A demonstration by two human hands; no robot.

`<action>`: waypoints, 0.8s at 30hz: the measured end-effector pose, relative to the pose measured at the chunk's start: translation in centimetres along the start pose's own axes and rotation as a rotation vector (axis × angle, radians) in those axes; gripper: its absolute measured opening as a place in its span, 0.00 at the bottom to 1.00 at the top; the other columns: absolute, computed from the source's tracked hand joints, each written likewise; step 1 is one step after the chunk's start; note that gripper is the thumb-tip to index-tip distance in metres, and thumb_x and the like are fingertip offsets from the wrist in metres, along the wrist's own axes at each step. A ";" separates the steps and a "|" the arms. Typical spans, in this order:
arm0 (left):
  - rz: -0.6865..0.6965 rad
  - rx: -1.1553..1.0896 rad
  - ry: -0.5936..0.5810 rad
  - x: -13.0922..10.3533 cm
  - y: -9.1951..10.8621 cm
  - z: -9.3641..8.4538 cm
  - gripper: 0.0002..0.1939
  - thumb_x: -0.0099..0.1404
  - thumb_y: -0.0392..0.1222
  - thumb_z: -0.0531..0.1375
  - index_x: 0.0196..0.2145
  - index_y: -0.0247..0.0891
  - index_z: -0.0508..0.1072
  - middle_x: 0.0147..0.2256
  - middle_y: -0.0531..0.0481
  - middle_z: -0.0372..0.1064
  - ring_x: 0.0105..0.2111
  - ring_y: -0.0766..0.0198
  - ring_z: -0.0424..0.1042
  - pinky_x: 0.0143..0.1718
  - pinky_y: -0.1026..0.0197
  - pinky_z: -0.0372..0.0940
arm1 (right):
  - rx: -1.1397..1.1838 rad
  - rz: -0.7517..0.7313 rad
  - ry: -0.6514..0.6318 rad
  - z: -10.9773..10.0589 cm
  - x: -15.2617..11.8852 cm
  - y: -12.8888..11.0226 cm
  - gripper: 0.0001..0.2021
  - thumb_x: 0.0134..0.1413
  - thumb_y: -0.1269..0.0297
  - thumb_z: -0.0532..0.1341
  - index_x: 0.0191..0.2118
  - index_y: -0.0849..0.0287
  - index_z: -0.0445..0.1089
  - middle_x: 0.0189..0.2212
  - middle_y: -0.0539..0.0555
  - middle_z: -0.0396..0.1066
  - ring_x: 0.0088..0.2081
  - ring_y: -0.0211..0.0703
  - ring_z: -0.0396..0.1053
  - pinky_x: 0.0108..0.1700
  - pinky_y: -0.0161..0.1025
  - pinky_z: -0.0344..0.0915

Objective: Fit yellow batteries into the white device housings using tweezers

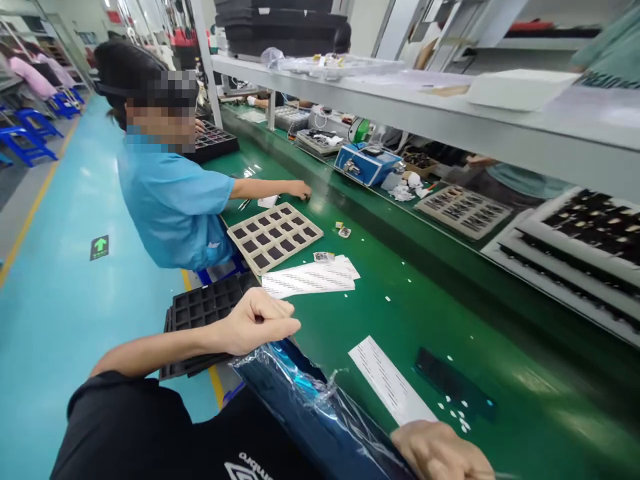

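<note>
A long dark blue, shiny package in clear plastic film point(320, 407) stretches across my lap at the table's near edge. My left hand point(263, 322) is closed on its upper left end, with thumb and fingers pressed together. At the lower right, my right hand point(440, 450) is closed at the other end, partly blurred and cut by the frame edge. Under and beside that hand, a white printed label sheet point(390, 380) lies on the green table point(340, 320). Right of the sheet are a dark flat strip point(450, 380) and several small white bits.
A person in blue point(170, 193) sits at left, one arm over the table near a beige compartment tray point(275, 237). Black trays point(205, 307) are stacked by my left forearm. More label sheets point(310, 277) lie ahead. A shelf point(400, 100) overhangs a blue device point(367, 165).
</note>
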State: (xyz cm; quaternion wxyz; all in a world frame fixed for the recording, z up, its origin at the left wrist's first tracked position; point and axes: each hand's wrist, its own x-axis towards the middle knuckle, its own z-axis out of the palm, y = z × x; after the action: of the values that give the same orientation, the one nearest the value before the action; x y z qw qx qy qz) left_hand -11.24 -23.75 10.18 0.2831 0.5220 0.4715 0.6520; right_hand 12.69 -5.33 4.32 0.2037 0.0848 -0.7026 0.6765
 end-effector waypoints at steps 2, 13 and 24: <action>0.032 0.016 -0.037 -0.2 0.2 -0.5 0.31 0.74 0.36 0.59 0.18 0.36 0.46 0.17 0.58 0.38 0.21 0.70 0.41 0.25 0.58 0.45 | -0.099 0.068 -0.013 -0.2 0.2 -0.7 0.27 0.74 0.51 0.53 0.24 0.56 0.43 0.17 0.43 0.38 0.18 0.32 0.43 0.22 0.36 0.43; 0.501 0.094 -0.269 -0.2 -2.7 -3.5 0.25 0.68 0.34 0.59 0.17 0.39 0.53 0.11 0.56 0.49 0.13 0.71 0.47 0.18 0.58 0.48 | -0.389 0.100 0.100 -0.3 1.9 -2.3 0.10 0.66 0.62 0.66 0.33 0.58 0.76 0.27 0.51 0.77 0.27 0.35 0.73 0.28 0.33 0.66; -0.024 -0.116 -0.049 -0.8 -5.1 0.2 0.42 0.70 0.57 0.65 0.09 0.35 0.50 0.09 0.52 0.46 0.15 0.71 0.48 0.21 0.58 0.50 | -0.449 -0.012 -0.293 3.7 3.9 0.5 0.16 0.66 0.52 0.66 0.35 0.59 0.69 0.34 0.52 0.72 0.32 0.34 0.69 0.32 0.33 0.63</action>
State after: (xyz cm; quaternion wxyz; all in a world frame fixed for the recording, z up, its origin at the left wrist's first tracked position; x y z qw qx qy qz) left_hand -11.43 -22.32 5.20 0.3325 0.5148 0.4320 0.6617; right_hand 8.39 -8.39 5.44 0.1177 0.1387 -0.8566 0.4828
